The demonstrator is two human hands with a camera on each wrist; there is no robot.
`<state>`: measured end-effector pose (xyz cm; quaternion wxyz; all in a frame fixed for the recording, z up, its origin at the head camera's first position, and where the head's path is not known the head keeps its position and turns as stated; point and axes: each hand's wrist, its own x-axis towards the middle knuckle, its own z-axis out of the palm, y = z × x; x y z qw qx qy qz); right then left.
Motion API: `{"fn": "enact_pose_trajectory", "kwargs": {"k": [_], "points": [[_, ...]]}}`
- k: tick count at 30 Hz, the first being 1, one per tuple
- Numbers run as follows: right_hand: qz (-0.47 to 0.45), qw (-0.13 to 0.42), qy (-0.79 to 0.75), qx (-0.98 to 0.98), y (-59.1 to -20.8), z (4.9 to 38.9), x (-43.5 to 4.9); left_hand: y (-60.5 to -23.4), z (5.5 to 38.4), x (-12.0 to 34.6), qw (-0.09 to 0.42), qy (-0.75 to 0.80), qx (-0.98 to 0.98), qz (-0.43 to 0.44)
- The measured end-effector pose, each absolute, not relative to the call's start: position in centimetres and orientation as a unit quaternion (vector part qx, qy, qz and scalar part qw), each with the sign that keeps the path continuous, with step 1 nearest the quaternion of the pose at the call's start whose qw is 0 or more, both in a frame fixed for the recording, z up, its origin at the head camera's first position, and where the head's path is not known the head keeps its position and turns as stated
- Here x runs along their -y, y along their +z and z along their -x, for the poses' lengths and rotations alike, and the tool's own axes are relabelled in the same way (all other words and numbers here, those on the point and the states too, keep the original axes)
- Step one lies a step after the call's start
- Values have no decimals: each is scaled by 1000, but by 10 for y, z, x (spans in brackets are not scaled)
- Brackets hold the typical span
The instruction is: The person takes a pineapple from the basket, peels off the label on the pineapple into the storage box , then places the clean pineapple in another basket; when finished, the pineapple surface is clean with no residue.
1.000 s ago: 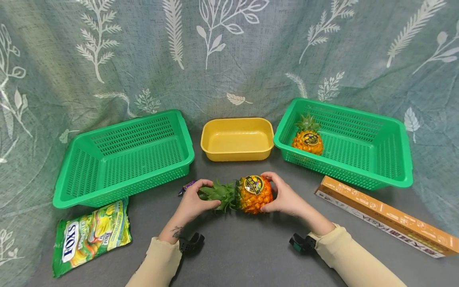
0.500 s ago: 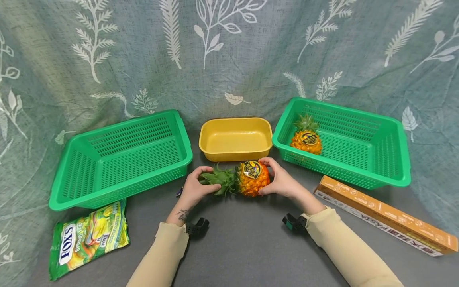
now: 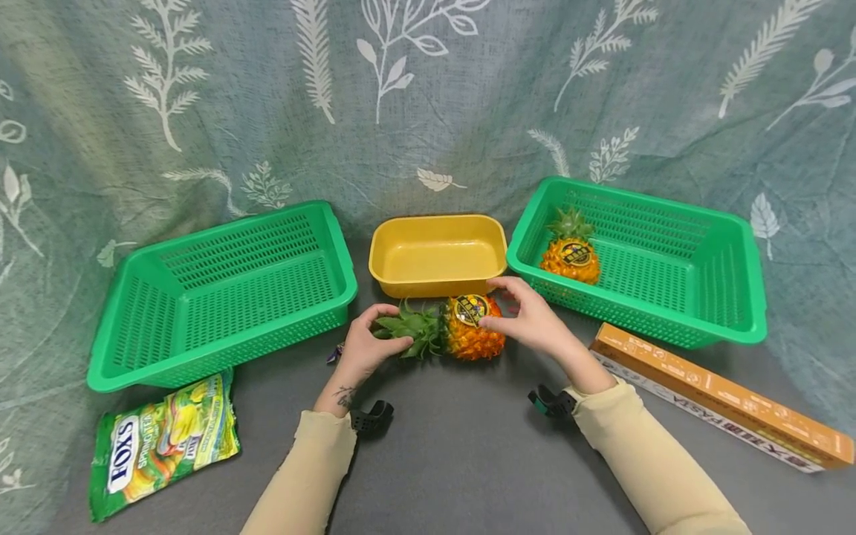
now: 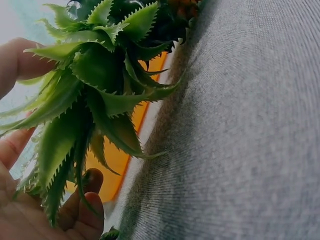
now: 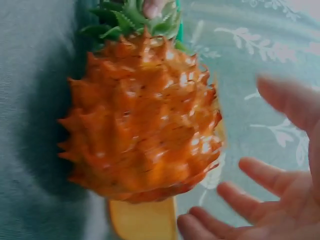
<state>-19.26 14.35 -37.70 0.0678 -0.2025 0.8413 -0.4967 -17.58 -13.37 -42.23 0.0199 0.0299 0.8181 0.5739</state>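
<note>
A pineapple (image 3: 471,343) lies on its side on the grey tabletop, crown to the left, with a round black-and-yellow label on its orange body. My left hand (image 3: 364,351) grips its green crown; in the left wrist view the thumb and fingers curl around the spiky leaves (image 4: 97,102). The right hand (image 3: 535,319) is over the fruit's right side, fingers spread and apart. The right wrist view has the orange body (image 5: 142,120) beside the open right hand (image 5: 282,200), with a gap between them.
Behind the pineapple stands a yellow basin (image 3: 438,288). Green baskets stand left (image 3: 227,339) and right (image 3: 642,310); the right one holds another pineapple (image 3: 571,260). A candy bag (image 3: 163,446) lies front left, a long pasta box (image 3: 722,397) right, and a small purple wrapper (image 3: 336,354) by the left hand.
Both hands have moved the pineapple away from the person, close to the yellow basin. The right hand has since released the fruit's body and spread its fingers; the left still holds the crown.
</note>
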Motion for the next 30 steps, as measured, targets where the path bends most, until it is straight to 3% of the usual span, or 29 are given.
{"fn": "enact_pose_trajectory", "kwargs": {"k": [3, 7, 14, 21, 30], "points": [[215, 5, -488, -846, -372, 197, -137, -421, 176, 134, 18, 575, -817, -32], [240, -32, -447, -861, -370, 202, -127, -413, 172, 131, 21, 578, -815, -38], [272, -19, -345, -898, -369, 208, -113, -392, 159, 121, 21, 583, -811, -49], [290, -9, -344, -893, -365, 210, -112, -390, 156, 120, 15, 582, -812, -51], [310, -49, -365, -877, -364, 207, -114, -391, 155, 119, 9, 577, -815, -52]]}}
